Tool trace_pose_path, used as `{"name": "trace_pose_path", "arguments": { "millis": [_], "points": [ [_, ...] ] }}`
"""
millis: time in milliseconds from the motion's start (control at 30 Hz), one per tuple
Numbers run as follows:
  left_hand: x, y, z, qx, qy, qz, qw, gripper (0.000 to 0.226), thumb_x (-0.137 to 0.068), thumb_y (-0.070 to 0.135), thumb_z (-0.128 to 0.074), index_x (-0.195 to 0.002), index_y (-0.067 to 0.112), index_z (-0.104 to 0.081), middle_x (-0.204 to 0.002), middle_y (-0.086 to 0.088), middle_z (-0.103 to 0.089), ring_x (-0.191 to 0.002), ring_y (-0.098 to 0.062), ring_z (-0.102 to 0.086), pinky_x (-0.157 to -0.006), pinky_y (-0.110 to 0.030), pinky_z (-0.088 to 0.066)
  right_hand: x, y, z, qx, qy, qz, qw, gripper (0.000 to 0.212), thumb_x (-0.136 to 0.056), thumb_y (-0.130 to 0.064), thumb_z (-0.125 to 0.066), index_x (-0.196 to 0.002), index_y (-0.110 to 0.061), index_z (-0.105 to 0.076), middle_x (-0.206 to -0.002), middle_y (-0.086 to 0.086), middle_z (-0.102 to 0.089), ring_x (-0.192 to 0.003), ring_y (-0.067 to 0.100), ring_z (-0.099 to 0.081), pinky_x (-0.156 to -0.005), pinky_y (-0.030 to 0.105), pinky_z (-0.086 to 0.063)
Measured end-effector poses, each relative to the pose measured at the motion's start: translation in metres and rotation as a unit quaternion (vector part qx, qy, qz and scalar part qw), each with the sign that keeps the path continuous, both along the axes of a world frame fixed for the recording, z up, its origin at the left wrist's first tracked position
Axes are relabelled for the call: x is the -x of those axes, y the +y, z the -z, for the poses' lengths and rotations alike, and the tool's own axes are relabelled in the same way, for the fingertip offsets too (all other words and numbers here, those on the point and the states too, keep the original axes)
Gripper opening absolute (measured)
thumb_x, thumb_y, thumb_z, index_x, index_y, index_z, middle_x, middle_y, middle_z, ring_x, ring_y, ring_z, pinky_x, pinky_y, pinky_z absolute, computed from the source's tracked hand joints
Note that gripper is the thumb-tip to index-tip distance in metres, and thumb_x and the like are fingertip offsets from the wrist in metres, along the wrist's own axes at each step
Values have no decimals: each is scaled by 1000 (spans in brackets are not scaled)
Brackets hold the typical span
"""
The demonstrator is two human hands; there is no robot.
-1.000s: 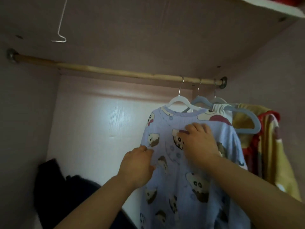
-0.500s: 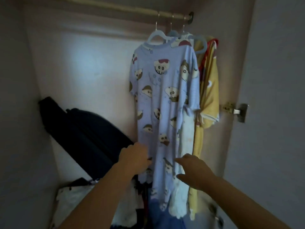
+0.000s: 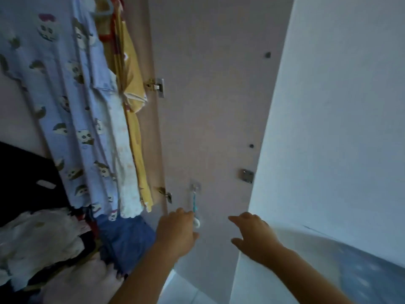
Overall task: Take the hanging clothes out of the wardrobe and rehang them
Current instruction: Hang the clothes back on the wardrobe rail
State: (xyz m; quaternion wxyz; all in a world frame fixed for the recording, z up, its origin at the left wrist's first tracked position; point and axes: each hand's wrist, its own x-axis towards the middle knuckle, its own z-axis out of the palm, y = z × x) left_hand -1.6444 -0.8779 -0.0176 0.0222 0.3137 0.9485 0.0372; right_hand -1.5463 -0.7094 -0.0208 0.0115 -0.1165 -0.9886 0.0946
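Note:
A light blue nightdress with a cartoon print (image 3: 65,95) hangs at the left inside the wardrobe. Behind it hang a white garment (image 3: 128,172) and a yellow garment (image 3: 131,80), with a blue hanger (image 3: 103,13) at the top. My left hand (image 3: 177,232) is off the clothes, loosely curled in front of the open wardrobe door (image 3: 219,106), and holds nothing. My right hand (image 3: 254,235) hovers near the door's lower edge with relaxed fingers, also holding nothing.
A stick-on hook with a turquoise cord and white ring (image 3: 194,202) hangs on the door beside my left hand. Hinges (image 3: 156,86) join the door to the wardrobe. A dark bag (image 3: 22,178), piled clothes (image 3: 39,242) and blue cloth (image 3: 125,238) fill the wardrobe floor. A white wall (image 3: 339,128) stands at the right.
Both hands came off the blue nightdress and dropped down and to the right, in front of the door. My view swung right and down, away from the rail.

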Motion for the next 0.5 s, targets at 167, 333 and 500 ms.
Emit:
{"name": "trace_pose_path", "arguments": {
  "millis": [167,333,500],
  "points": [
    [-115,78,1,20,33,136,990,44,-91,44,-50,-126,18,-44,-128,-5,-47,-118,-27,-47,-94,-35,-36,-153,57,13,9,0,146,989,56,-92,-35,-51,-144,-27,-29,-139,1,-40,-125,21,-40,-102,31,-33],
    [-277,140,14,-1,14,296,955,45,-92,44,-48,-128,19,-43,-126,-2,-47,-114,-24,-48,-91,-33,-38,-353,80,27,24,8,290,957,55,-91,-34,-52,-142,-25,-33,-137,3,-42,-127,24,-39,-103,30,-33],
    [-465,176,22,-4,-6,436,900,49,-89,47,-51,-129,20,-45,-127,-1,-48,-117,-22,-48,-91,-31,-40,-563,56,38,37,2,448,894,54,-88,-32,-56,-138,-24,-39,-132,4,-46,-123,26,-43,-100,32,-37]
  ]
}}
